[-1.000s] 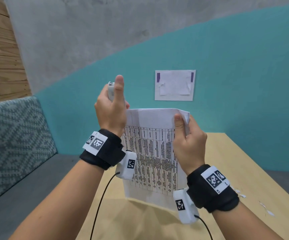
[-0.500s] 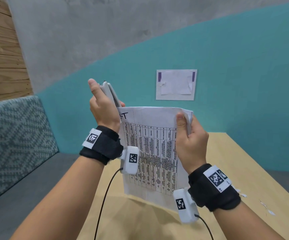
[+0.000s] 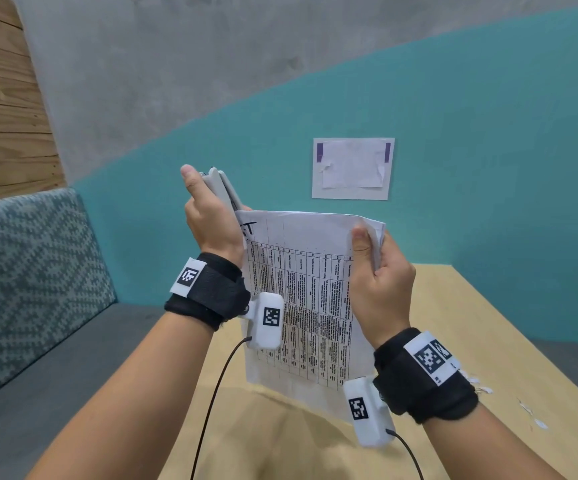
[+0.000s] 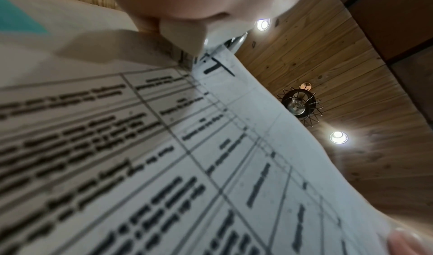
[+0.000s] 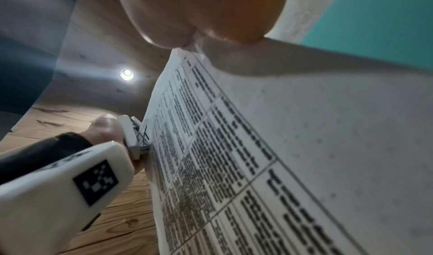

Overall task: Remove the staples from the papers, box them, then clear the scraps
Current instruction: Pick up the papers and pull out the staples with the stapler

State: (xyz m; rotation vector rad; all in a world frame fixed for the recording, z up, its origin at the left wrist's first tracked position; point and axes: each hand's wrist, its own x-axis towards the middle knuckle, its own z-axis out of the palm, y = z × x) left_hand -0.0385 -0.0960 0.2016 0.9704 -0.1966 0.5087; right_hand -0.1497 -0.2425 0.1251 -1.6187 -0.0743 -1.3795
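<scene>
A printed sheaf of papers [image 3: 308, 289] with a table on it hangs upright in the air above the table. My right hand [image 3: 377, 271] pinches its top right corner between thumb and fingers. My left hand [image 3: 211, 223] grips a white staple remover [image 3: 223, 192], whose metal tip sits at the papers' top left corner. The right wrist view shows the staple remover [image 5: 133, 137] touching the page edge beside a handwritten mark. In the left wrist view the remover's white body [image 4: 182, 35] lies against the papers [image 4: 164, 148]. No staple is plainly visible.
A light wooden table [image 3: 453, 341] lies below the papers, with small white paper scraps [image 3: 526, 408] at its right side. A patterned grey bench [image 3: 31, 271] stands to the left. A white sheet [image 3: 352, 168] is taped to the teal wall behind.
My left hand has turned and lowered the staple remover from upright beside the papers down onto their top left corner. The right hand and papers have stayed nearly still.
</scene>
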